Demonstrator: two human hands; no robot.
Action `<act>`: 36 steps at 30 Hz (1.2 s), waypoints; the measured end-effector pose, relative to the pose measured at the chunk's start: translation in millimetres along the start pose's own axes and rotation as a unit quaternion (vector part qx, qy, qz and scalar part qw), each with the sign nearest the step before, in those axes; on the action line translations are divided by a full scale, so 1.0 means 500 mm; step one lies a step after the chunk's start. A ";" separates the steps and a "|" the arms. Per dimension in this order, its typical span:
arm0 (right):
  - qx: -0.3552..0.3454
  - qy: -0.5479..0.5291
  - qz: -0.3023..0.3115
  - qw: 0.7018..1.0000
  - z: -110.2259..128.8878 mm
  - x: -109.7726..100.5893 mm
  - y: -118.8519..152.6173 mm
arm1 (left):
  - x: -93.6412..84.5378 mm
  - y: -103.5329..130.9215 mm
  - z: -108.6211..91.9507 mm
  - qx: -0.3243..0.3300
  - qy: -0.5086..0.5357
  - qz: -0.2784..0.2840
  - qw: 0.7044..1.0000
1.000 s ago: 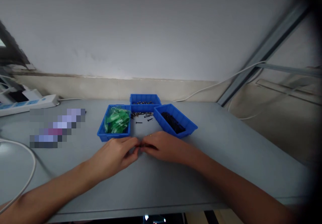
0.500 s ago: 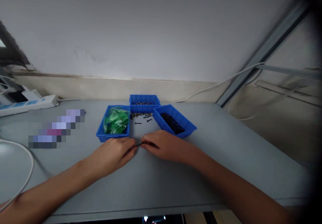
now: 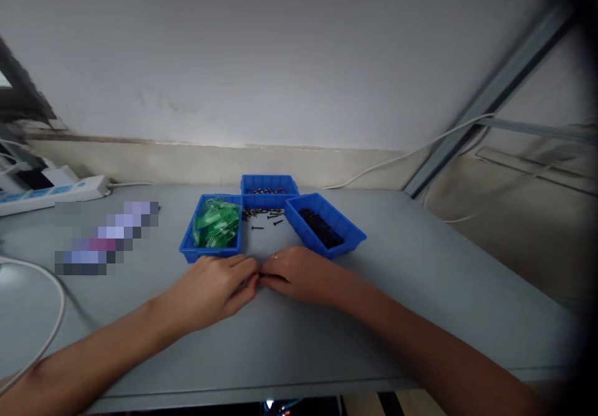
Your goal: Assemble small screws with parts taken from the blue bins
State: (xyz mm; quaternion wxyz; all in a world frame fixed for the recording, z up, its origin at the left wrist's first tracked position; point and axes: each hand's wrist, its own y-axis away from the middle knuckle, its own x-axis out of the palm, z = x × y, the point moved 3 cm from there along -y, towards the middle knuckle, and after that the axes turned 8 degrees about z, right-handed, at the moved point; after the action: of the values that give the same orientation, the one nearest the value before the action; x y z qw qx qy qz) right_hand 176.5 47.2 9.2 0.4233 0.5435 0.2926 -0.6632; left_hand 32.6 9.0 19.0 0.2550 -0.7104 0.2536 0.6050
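Note:
My left hand (image 3: 224, 288) and my right hand (image 3: 296, 273) meet fingertip to fingertip above the grey table, just in front of the blue bins. Both are closed in a pinch, and whatever lies between the fingertips is too small and hidden to name. Beyond my left hand is a blue bin with green plastic packets (image 3: 217, 224). A tilted blue bin of dark small parts (image 3: 322, 228) stands beyond my right hand. Between them lie loose dark screws (image 3: 258, 228), and behind these a third blue bin (image 3: 270, 201) holds metallic screws.
A white power strip (image 3: 56, 195) with plugs lies at the back left of the grey table (image 3: 261, 354). Nearer is a pixelated object (image 3: 109, 235). A white cable (image 3: 58, 297) loops over my left forearm. A metal frame bar (image 3: 448, 148) rises at the right.
My hands have come together, so the short dark piece that showed between my fingertips is now hidden. My right hand has turned slightly and sits a little lower.

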 end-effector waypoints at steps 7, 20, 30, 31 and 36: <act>0.033 -0.096 -0.027 0.994 -0.003 -0.027 0.012 | 0.013 -0.006 0.015 -0.025 0.031 0.027 0.999; 0.056 -0.096 -0.040 0.993 -0.002 -0.032 0.018 | 0.015 -0.006 0.022 -0.036 0.074 0.016 0.996; 0.025 -0.061 -0.002 0.998 0.010 -0.003 0.007 | 0.012 0.001 -0.003 0.054 0.074 0.034 0.995; 0.020 -0.062 -0.001 0.998 0.012 -0.001 0.006 | 0.012 0.001 -0.004 0.061 0.075 0.037 0.995; 0.029 -0.074 -0.006 0.997 0.007 -0.002 0.008 | 0.008 -0.002 0.004 0.021 0.076 0.027 0.997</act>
State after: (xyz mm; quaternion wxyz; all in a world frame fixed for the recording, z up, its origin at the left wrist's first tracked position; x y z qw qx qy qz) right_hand 178.5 42.5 11.5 0.4236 0.5033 0.2440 -0.7125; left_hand 32.4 10.6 15.0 0.2338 -0.7414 0.3042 0.5506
